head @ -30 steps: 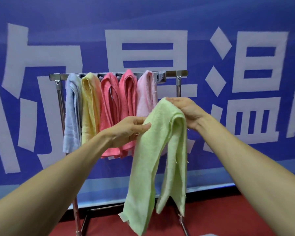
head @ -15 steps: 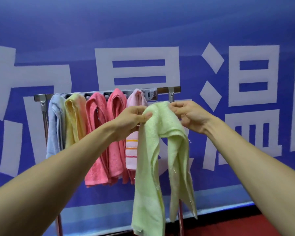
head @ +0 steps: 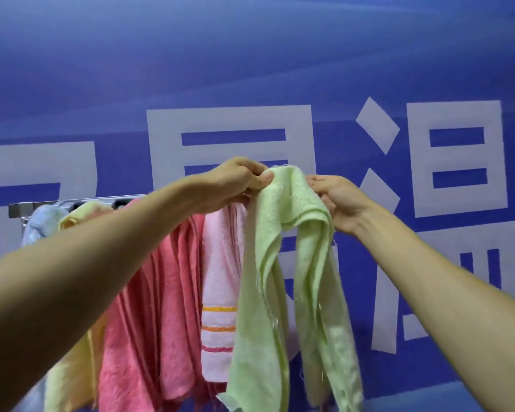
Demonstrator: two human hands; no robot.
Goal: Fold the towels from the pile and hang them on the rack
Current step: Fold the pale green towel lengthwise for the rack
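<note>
I hold a light green towel (head: pixel 280 263) folded over, its two halves hanging down. My left hand (head: pixel 235 182) pinches its top fold on the left side, and my right hand (head: pixel 338 200) grips the top on the right. The fold is lifted above the metal rack bar (head: pixel 30 208), whose right part is hidden behind my arm and the towel. On the rack hang a pale blue towel (head: pixel 39 224), a yellow towel (head: pixel 69 367), two coral pink towels (head: pixel 161 322) and a pale pink towel with orange stripes (head: pixel 220 278).
A blue banner with large white characters (head: pixel 458 159) fills the wall right behind the rack. The rack's right end and its posts are out of sight.
Both hands have raised the green towel higher and nearer the rack's right part. The view has moved closer and tilted up, so the floor is out of frame.
</note>
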